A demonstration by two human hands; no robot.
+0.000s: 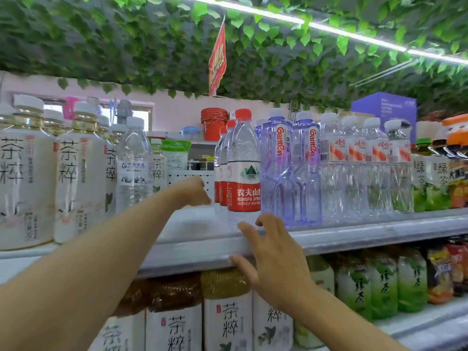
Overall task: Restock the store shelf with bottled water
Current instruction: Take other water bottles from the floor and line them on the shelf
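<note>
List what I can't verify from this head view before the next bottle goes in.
- Left hand: fingers curl away from the camera; any contents hidden.
- Red-label Nongfu Spring row: depth unknown, the front bottle hides the rest.
- Supply of new bottles: none in frame.
- Right hand: open at the shelf edge, holding nothing.

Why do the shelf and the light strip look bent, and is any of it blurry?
Head view: the wide-angle lens bows the shelf edge and the ceiling light strip; the tea bottles at the left edge look swollen and soft, as do the leaves overhead; the red-label water bottle in the middle reads sharp; lighting is even, with no strong shadows.
</note>
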